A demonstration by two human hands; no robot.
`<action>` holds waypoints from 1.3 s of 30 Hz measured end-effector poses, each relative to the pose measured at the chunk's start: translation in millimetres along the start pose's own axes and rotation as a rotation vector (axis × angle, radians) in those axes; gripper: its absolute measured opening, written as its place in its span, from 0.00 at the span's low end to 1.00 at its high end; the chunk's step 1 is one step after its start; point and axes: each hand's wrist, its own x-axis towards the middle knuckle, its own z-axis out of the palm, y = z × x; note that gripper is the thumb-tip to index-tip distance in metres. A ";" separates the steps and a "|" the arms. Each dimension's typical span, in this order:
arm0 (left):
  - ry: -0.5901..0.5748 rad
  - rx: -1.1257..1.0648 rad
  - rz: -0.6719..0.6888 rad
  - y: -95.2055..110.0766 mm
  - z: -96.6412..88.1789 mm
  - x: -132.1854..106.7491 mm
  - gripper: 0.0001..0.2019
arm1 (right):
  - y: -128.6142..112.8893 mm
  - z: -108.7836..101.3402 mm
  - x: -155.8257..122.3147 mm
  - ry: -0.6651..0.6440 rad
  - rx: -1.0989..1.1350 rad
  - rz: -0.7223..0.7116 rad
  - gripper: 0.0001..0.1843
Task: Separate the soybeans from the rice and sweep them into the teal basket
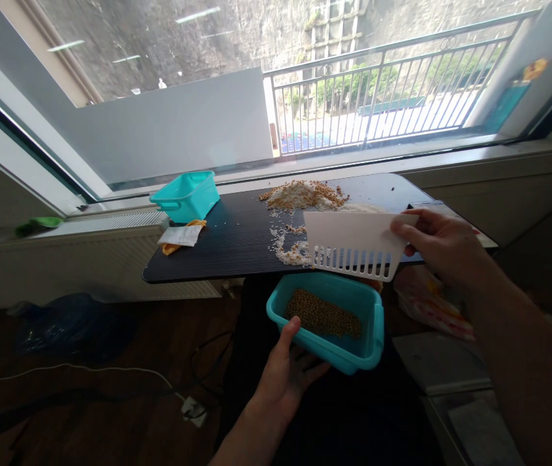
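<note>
My left hand [289, 369] grips a teal plastic bin [367, 317] from below, thumb on its near rim, holding it just under the front edge of a black table [227, 239]. Brown beans [323, 314] lie in the bin. My right hand [443, 244] pinches a white slotted scoop [353, 243] by its right end, its slotted edge hanging over the table's front edge above the bin. A mixed heap of white rice and brown beans [305, 194] sits at the table's far side, with a trail of grains [288, 249] leading toward the scoop.
A second teal bin [187, 194] stands at the table's back left, beside a small white and yellow packet [181, 236]. A window with a railing is behind. A white cable and plug [193, 409] lie on the dark floor; a blue bag [62, 323] sits left.
</note>
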 end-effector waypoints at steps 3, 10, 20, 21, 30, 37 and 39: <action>0.006 0.000 0.001 0.1 -0.4 1.4 0.28 | -7.3 -3.0 -6.3 0.008 0.000 0.021 0.09; -0.007 0.013 0.001 -2.0 0.5 -0.5 0.27 | -18.5 16.3 -19.1 -0.015 0.062 0.065 0.09; 0.002 -0.009 0.003 -1.7 -1.2 0.4 0.28 | -5.5 7.9 -7.8 0.071 -0.006 0.091 0.05; -0.001 -0.011 0.002 -1.8 -1.3 0.2 0.28 | -4.1 5.0 -5.2 0.090 -0.013 0.082 0.05; 0.007 -0.011 0.001 -1.9 -1.0 0.3 0.28 | -2.5 6.3 5.6 0.117 0.013 0.029 0.07; -0.009 -0.013 0.010 -1.6 -2.1 2.2 0.28 | -0.5 10.0 1.4 0.058 -0.009 0.032 0.04; 0.000 -0.012 0.008 -1.3 -1.5 1.8 0.28 | 2.6 9.2 5.2 0.076 -0.009 0.027 0.05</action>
